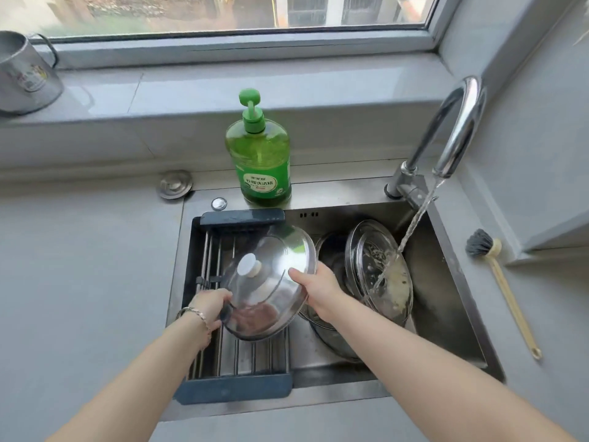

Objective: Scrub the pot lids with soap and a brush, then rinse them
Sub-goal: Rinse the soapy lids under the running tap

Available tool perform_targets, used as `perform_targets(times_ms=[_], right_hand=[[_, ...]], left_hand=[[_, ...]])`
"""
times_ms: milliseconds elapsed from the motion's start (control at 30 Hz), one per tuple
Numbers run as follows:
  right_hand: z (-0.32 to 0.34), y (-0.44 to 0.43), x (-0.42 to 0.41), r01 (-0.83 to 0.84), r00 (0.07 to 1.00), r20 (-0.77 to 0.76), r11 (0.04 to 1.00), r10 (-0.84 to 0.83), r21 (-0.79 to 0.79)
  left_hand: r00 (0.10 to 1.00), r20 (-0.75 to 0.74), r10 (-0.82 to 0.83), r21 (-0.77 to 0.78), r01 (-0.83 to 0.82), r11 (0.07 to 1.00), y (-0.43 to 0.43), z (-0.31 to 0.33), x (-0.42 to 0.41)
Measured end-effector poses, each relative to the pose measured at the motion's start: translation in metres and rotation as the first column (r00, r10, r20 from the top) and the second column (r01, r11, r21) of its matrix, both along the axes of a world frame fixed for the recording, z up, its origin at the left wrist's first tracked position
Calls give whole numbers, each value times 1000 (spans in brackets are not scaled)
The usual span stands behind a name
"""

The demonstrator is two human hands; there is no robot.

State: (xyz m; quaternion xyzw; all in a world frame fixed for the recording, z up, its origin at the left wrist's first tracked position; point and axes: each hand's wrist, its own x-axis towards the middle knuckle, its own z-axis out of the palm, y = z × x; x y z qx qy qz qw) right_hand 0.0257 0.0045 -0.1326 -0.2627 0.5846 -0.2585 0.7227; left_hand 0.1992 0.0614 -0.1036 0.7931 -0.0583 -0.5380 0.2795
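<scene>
Round domed glass lid (274,282) w/ steel rim, white knob (249,264): held over metal-bar rack (236,389), left part of sink (446,298), tilted, knob facing up. L hand (210,306) curls fingers round its near rim; R hand (314,283) pinches right rim. Brush (500,282), wood handle, lies on counter (79,282), bristles away.

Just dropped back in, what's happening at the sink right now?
A person holds a glass pot lid in both hands above the drying rack on the sink's left side: the left hand grips its near edge, the right hand its right rim. The faucet is running, and the stream lands on a second, soiled lid leaning in the sink. The brush lies on the counter to the right, and the soap bottle stands behind the sink, neither in hand.
</scene>
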Motion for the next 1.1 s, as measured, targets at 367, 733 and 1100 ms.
perform_targets(times_ms=[367,733,1100], right_hand=[[-20,-3,-2,-635,575,-664,772,477,5],[-16,12,-123,-744,329,-944,621,19,-247],[-60,1,-156,-770,199,-863,618,465,155]], left_hand=[[814,436,-384,-15,434,901,-19,2,-23],[777,431,-460,-51,530,847,-30,9,-97],[774,421,-472,-91,554,828,-19,10,-141]])
